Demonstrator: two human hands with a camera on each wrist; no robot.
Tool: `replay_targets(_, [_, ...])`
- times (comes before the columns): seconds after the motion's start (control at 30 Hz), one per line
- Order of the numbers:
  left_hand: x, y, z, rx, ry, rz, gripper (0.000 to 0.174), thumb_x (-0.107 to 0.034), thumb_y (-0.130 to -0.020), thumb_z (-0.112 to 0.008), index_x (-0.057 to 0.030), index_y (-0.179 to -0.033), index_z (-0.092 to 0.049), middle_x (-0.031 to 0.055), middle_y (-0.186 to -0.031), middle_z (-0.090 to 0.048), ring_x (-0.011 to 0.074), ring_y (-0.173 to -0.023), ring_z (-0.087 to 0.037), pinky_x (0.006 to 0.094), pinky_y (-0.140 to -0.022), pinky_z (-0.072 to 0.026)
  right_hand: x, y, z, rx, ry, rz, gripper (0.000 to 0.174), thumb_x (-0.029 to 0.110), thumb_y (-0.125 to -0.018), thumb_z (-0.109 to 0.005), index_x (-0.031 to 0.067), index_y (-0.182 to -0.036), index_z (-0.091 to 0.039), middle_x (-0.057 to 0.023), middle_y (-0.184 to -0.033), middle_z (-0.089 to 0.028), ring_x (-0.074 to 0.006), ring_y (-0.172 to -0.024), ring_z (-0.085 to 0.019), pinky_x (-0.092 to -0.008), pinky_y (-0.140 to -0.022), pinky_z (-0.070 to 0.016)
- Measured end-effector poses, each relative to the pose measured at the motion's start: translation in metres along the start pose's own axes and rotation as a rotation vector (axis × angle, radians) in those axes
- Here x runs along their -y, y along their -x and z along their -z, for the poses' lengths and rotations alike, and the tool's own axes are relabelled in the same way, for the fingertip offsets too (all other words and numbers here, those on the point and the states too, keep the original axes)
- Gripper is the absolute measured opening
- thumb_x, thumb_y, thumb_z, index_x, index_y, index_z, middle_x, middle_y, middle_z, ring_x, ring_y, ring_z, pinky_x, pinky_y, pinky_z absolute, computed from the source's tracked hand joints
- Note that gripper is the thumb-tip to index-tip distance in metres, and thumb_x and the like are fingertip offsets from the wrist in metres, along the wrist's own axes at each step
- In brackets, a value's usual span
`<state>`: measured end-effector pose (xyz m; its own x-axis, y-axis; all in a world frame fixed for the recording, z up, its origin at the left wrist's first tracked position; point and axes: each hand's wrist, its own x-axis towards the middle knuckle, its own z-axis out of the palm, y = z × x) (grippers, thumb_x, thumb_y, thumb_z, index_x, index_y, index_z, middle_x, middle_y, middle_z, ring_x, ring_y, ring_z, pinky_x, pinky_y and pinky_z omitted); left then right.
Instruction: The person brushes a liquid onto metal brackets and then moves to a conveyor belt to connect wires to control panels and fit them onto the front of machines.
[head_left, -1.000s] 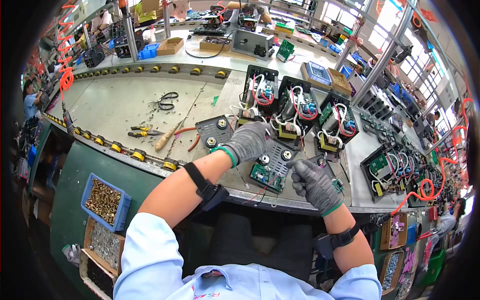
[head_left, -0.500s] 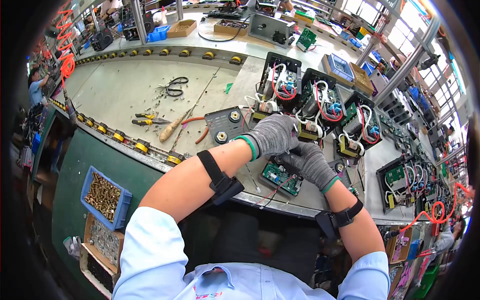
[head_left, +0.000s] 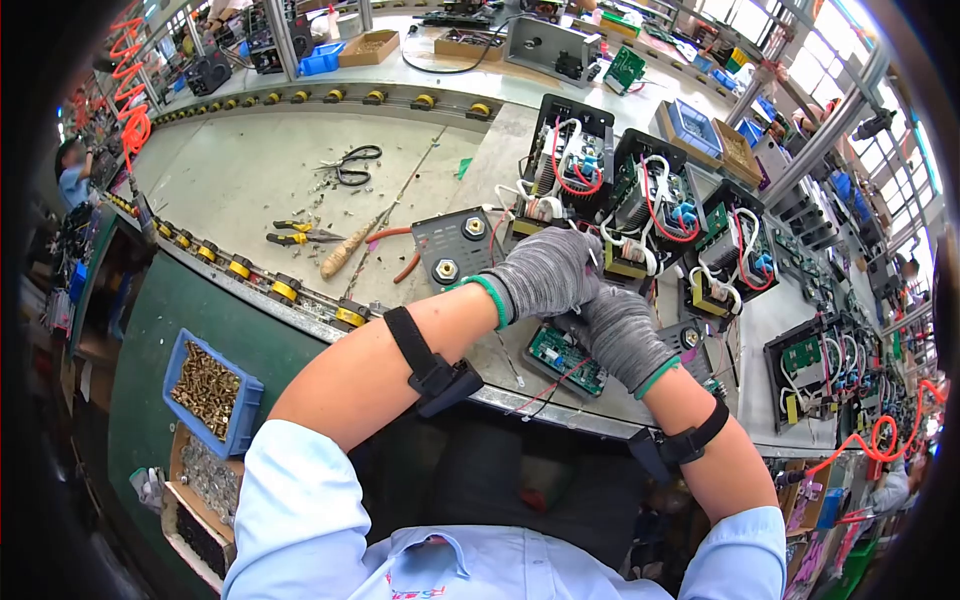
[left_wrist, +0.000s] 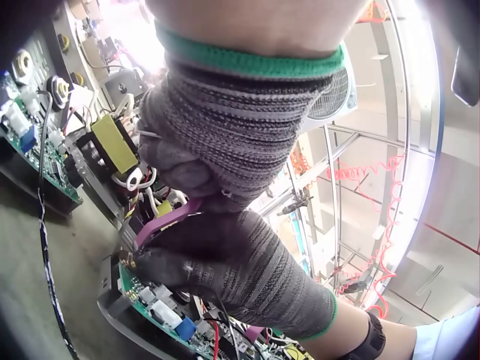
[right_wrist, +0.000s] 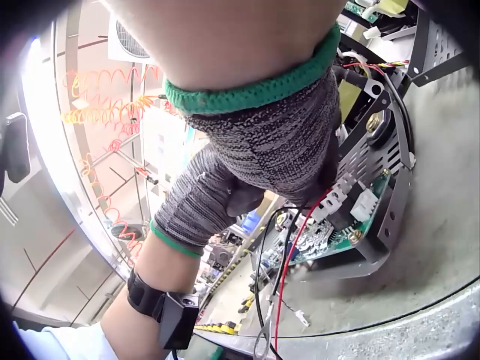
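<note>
Both hands wear grey knitted gloves with green cuffs and meet over a slotted metal panel. My left hand (head_left: 550,272) has curled fingers, and a flat purple strip (left_wrist: 166,223) runs from under them down to my right hand (head_left: 625,335). In the left wrist view, the right fingertips pinch near the strip's lower end, partly hidden. Below the hands lies a green circuit board (head_left: 566,360), with red and black wires trailing over the table edge. Just left, another slotted panel (head_left: 450,250) carries two brass terminals. Behind the hands stand open black machine units (head_left: 655,190) with white and red cables.
Pliers (head_left: 300,234), scissors (head_left: 350,166) and a wooden-handled tool (head_left: 350,255) lie to the left among loose bits. A blue bin (head_left: 212,393) of brass parts sits at lower left. Rollers (head_left: 283,289) edge the bench. More units (head_left: 825,370) stand at right.
My right hand has moved up and left to meet the left hand, above the circuit board. The head view has shifted, so the bench contents sit farther right. Over the last half second the hands barely move.
</note>
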<state>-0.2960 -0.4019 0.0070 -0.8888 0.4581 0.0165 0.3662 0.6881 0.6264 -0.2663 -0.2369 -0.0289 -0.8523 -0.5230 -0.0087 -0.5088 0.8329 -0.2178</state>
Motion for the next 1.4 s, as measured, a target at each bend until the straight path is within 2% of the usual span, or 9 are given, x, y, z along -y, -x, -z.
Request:
replay_targets(0.2, [0.0,0.003,-0.005,-0.056,0.044,-0.001,0.027,-0.02,-0.081,-0.066,-0.0072,-0.103,-0.073,0.0164,-0.088,-0.073,0.031,-0.085,-0.073,0.0405,-0.083,-0.0574,0.012,-0.003,0.025,0.171,0.09,-0.15,0.052,0.048,-0.092,-0.066,0.0139,-0.132,-0.062,-0.0152,-0.114,-0.07,-0.0329,-0.102,-0.069,-0.0453,-0.089,-0.0544])
replay_targets(0.23, [0.004,0.001,-0.008,-0.089,0.03,-0.026,0.027,-0.02,-0.08,-0.066,-0.0076,-0.103,-0.073,0.0164,-0.088,-0.073,0.031,-0.085,-0.073,0.0401,-0.083,-0.0576,-0.005,0.0,0.012,0.0,-0.224,0.026,0.045,0.046,-0.09,-0.069,0.0152,-0.124,-0.068,-0.0159,-0.113,-0.07,-0.0348,-0.1,-0.069,-0.0461,-0.087,-0.0546])
replay_targets(0.4, [0.004,-0.001,-0.009,-0.11,0.044,-0.005,0.027,-0.02,-0.08,-0.067,-0.0083,-0.103,-0.073,0.0168,-0.088,-0.073,0.0315,-0.086,-0.073,0.0404,-0.084,-0.0576,-0.004,0.011,0.01,-0.092,0.021,-0.07,0.032,0.036,-0.08,-0.081,0.0125,-0.101,-0.075,-0.0145,-0.096,-0.071,-0.0343,-0.087,-0.069,-0.0425,-0.081,-0.054])
replay_targets(0.77, [0.006,0.002,-0.012,-0.157,0.025,0.007,0.025,-0.021,-0.082,-0.067,-0.0085,-0.104,-0.071,0.0172,-0.089,-0.072,0.0329,-0.089,-0.072,0.0421,-0.085,-0.056,-0.007,0.025,0.022,0.173,0.154,-0.066,0.033,0.043,-0.095,-0.06,0.0147,-0.102,-0.075,-0.018,-0.093,-0.071,-0.0373,-0.09,-0.069,-0.0496,-0.083,-0.0539])
replay_targets(0.87, [0.005,0.003,-0.013,-0.179,0.033,0.007,0.027,-0.021,-0.082,-0.068,-0.0081,-0.105,-0.07,0.017,-0.089,-0.072,0.0326,-0.09,-0.072,0.042,-0.085,-0.0559,-0.013,0.017,0.004,-0.212,-0.075,0.124,0.034,0.044,-0.095,-0.06,0.0154,-0.098,-0.077,-0.0163,-0.092,-0.073,-0.0359,-0.091,-0.069,-0.0487,-0.082,-0.0541])
replay_targets(1.07, [0.006,0.005,-0.014,-0.179,0.02,0.014,0.034,-0.021,-0.082,-0.07,-0.0074,-0.112,-0.067,0.0168,-0.091,-0.072,0.0332,-0.09,-0.072,0.0419,-0.085,-0.0555,0.009,0.025,0.045,0.251,0.171,-0.074,0.037,0.045,-0.094,-0.059,0.0134,-0.099,-0.078,-0.0147,-0.085,-0.072,-0.0344,-0.087,-0.069,-0.0463,-0.081,-0.054])
replay_targets(1.23, [0.013,0.011,-0.017,-0.355,0.083,-0.108,0.034,-0.015,-0.085,-0.068,-0.0074,-0.118,-0.063,0.0138,-0.099,-0.069,0.029,-0.09,-0.07,0.0392,-0.085,-0.0549,0.019,0.052,0.051,-0.255,-0.257,-0.067,0.019,0.016,-0.082,-0.074,0.0021,-0.094,-0.075,-0.0168,-0.087,-0.071,-0.0302,-0.081,-0.069,-0.0412,-0.076,-0.0532])
replay_targets(1.3, [0.019,0.021,-0.016,-0.528,0.092,-0.284,0.041,-0.012,-0.085,-0.067,-0.0053,-0.125,-0.057,0.0139,-0.101,-0.066,0.0291,-0.089,-0.067,0.0396,-0.084,-0.0542,0.031,0.05,0.045,-0.456,-0.668,-0.059,0.021,0.016,-0.088,-0.07,-0.0043,-0.094,-0.071,-0.0066,-0.08,-0.066,-0.014,-0.079,-0.06,-0.0311,-0.074,-0.0488])
replay_targets(1.4, [0.007,0.038,-0.007,-0.678,0.077,-0.26,0.068,-0.013,-0.079,-0.067,-0.0021,-0.143,-0.044,0.0197,-0.103,-0.066,0.034,-0.092,-0.066,0.0439,-0.084,-0.0529,0.068,0.047,0.062,-0.428,-0.938,-0.171,0.032,0.03,-0.096,-0.066,-0.0011,-0.09,-0.067,0.0024,-0.078,-0.057,-0.0084,-0.074,-0.05,-0.0261,-0.067,-0.0421])
